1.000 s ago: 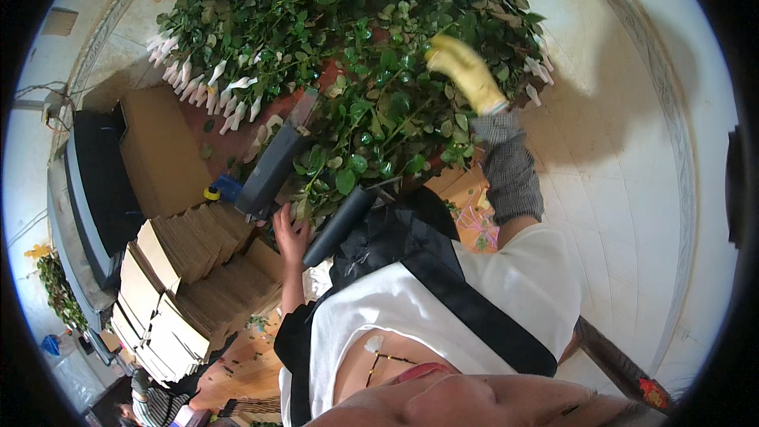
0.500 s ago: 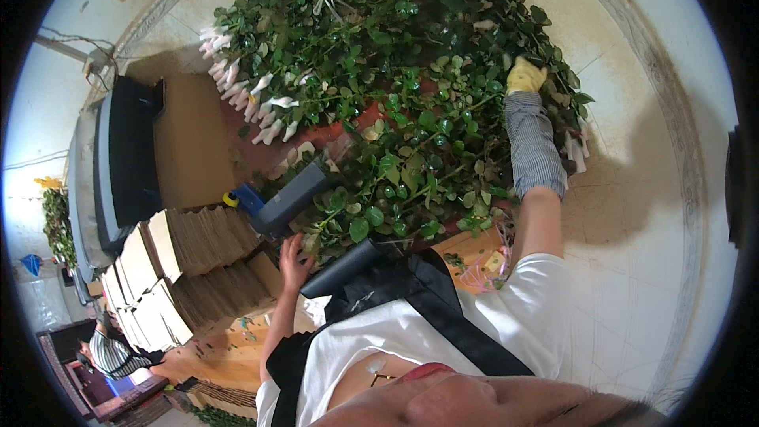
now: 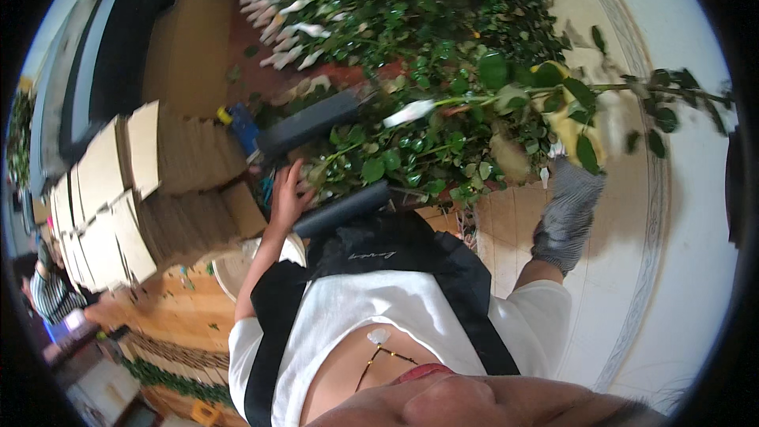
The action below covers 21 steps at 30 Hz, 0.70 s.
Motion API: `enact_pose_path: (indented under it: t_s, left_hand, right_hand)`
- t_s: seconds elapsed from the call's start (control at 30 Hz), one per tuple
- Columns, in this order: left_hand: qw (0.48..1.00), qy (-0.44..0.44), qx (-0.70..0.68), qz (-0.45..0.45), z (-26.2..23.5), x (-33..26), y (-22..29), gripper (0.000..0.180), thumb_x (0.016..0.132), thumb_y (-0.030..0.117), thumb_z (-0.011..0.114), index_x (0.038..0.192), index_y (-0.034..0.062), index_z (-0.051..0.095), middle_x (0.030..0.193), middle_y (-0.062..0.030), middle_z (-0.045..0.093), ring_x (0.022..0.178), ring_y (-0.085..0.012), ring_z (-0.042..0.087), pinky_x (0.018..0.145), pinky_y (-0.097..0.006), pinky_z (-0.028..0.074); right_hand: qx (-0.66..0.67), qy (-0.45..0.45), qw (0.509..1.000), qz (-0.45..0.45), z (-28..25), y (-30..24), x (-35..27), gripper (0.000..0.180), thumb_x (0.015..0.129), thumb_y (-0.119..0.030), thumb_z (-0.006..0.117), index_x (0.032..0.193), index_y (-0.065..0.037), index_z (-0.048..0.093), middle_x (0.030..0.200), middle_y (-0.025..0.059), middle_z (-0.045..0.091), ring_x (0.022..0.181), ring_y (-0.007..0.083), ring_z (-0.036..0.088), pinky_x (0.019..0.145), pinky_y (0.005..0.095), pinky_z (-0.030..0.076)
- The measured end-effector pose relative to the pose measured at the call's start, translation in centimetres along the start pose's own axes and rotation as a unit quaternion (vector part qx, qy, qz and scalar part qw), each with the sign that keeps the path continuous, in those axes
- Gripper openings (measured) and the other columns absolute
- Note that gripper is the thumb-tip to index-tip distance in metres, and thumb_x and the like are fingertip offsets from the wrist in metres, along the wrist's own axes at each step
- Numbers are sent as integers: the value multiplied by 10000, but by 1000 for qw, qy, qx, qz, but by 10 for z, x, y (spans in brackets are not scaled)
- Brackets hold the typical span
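The right hand [image 3: 571, 122] in a yellow glove has its grip tight on a leafy stem [image 3: 632, 88] — the bare left hand [image 3: 288, 194] rests flat, fingers apart, on the green pile [image 3: 411, 39].

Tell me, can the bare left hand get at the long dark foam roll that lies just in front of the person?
Probably yes. The bare left hand rests among green leafy stems right beside the end of the long dark foam roll, and nothing seems to lie between them.

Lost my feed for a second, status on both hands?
Right hand, yellow glove, shut on a leafy rose stem, lifted. Left hand bare, open, resting on the stem pile. Nothing in the way.
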<state>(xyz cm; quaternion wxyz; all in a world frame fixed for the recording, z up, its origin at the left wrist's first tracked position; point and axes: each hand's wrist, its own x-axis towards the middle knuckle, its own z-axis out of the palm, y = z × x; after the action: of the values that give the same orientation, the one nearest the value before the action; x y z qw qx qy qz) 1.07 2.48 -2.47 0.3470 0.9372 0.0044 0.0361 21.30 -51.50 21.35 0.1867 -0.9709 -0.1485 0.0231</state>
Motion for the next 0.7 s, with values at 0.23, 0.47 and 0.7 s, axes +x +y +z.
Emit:
enact_pose_path:
  t_s: [0.23,0.47,0.7]
  left_hand:
    - [1000,-7,-25,-14,-10,-4,6,584,722,194,789,1236,27,565,1112,-166,629,1046,-365,588,906,-443,464]
    - [993,17,113,42,-24,-4,16,556,659,211,811,1143,26,610,1218,-145,552,1132,-337,529,937,-430,450]
    - [997,-58,28,37,-22,20,8,566,643,232,832,1132,43,617,1314,-180,474,1191,-382,481,986,-476,422]
  right_hand:
    - [749,-125,590,275,298,-89,47,373,1036,-239,412,1361,-58,430,1329,115,467,1166,268,506,978,375,455]
    - [815,-89,421,387,312,-146,34,402,1063,-282,349,1393,-63,415,1466,170,375,1361,313,365,1132,417,368]
    - [799,-213,437,354,273,-112,2,376,1036,-139,346,1381,-9,421,1420,231,442,1282,318,482,982,363,497]
